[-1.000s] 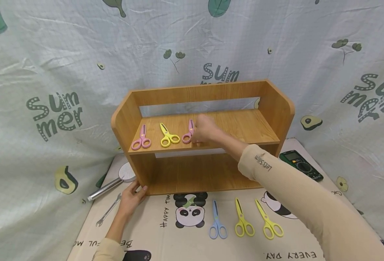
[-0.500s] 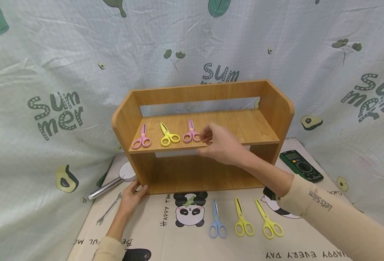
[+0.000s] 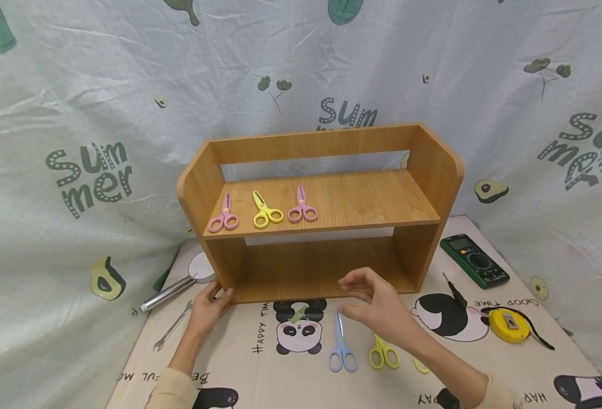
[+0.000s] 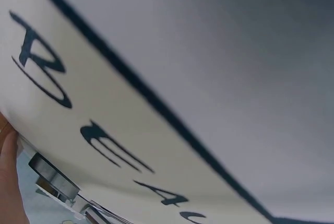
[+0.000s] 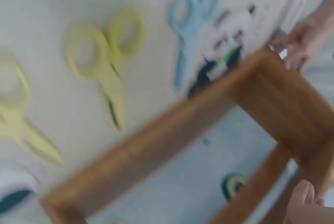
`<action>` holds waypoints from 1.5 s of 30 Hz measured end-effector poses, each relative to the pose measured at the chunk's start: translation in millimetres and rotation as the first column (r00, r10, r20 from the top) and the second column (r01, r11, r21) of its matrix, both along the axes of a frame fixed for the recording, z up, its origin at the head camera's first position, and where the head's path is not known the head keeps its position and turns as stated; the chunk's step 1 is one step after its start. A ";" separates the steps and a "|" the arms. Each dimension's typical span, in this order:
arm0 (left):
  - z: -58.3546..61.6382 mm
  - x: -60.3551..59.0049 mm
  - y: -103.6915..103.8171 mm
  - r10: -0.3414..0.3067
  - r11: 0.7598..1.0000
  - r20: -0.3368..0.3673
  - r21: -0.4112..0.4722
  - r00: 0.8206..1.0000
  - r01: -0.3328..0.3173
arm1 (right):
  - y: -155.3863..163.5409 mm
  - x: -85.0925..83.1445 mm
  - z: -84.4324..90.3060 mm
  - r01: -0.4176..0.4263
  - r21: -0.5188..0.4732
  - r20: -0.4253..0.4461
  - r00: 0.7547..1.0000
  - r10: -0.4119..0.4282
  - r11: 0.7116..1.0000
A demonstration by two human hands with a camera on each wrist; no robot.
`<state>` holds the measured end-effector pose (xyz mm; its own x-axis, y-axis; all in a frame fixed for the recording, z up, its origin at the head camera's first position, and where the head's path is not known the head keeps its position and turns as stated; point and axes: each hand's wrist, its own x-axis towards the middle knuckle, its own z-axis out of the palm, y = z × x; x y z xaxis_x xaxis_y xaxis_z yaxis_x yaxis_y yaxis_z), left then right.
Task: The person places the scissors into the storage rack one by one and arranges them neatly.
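My left hand grips the front lower left corner of the two-tier wooden shelf, thumb at its front edge. My right hand holds nothing, its fingers loosely bent in front of the lower tier. Beneath it on the table lie blue scissors and yellow scissors, partly covered by the hand. A second yellow pair shows best in the right wrist view. On the upper tier, pink scissors, yellow scissors and another pink pair lie in a row, handles toward me.
Left of the shelf lie a round-headed tool with a silver handle and a wrench. To the right are a green multimeter, a small screwdriver and a yellow tape measure. A printed curtain hangs behind.
My right hand has drawn back from the right-hand pink scissors on the upper tier, down and toward me, over the table scissors. My left hand stays at the shelf corner.
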<state>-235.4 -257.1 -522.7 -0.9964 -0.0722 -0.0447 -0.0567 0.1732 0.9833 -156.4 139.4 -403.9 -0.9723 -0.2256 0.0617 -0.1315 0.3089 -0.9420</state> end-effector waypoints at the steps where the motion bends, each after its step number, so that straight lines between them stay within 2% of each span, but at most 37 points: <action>1: 0.3 0.1 0.0 -0.001 1.000 -0.001 -0.002 1.000 0.001 | 0.6 2.3 -7.5 0.014 -0.011 0.027 1.000 -0.014 1.000; 6: 2.1 0.0 0.3 -0.002 1.000 0.003 -0.003 1.000 0.002 | 0.6 11.9 -42.5 0.110 -0.040 0.119 0.987 -0.105 0.993; 9: 2.6 0.3 0.1 -0.001 1.000 0.006 -0.011 1.000 0.001 | -0.8 17.2 -63.6 0.138 -0.018 0.147 0.980 -0.134 0.990; 14: 2.5 1.0 -1.1 -0.006 1.000 0.014 -0.008 1.000 0.006 | -2.1 23.8 -94.1 0.117 0.026 0.158 0.980 -0.120 0.993; 19: 2.3 0.0 -1.1 -0.005 1.000 0.023 0.004 1.000 0.005 | -5.3 28.5 -112.1 0.083 0.077 0.133 0.987 -0.093 0.994; 24: 2.0 0.3 -1.0 -0.001 1.000 0.026 -0.004 1.000 0.001 | -8.9 31.0 -124.8 0.071 0.051 0.122 0.990 -0.077 0.996; 29: 1.7 0.3 -1.1 -0.002 1.000 0.026 -0.003 1.000 0.002 | -13.8 30.8 -133.4 0.075 0.105 0.109 0.990 -0.087 0.992; 39: 2.8 -0.9 -0.7 0.002 1.000 0.017 -0.006 1.000 -0.002 | -19.8 30.0 -135.2 0.103 0.238 -0.022 0.995 -0.101 0.966; 45: 1.2 -0.2 -1.0 -0.004 1.000 0.019 -0.003 1.000 0.004 | -19.6 30.5 -133.7 0.108 0.256 -0.032 0.994 -0.104 0.961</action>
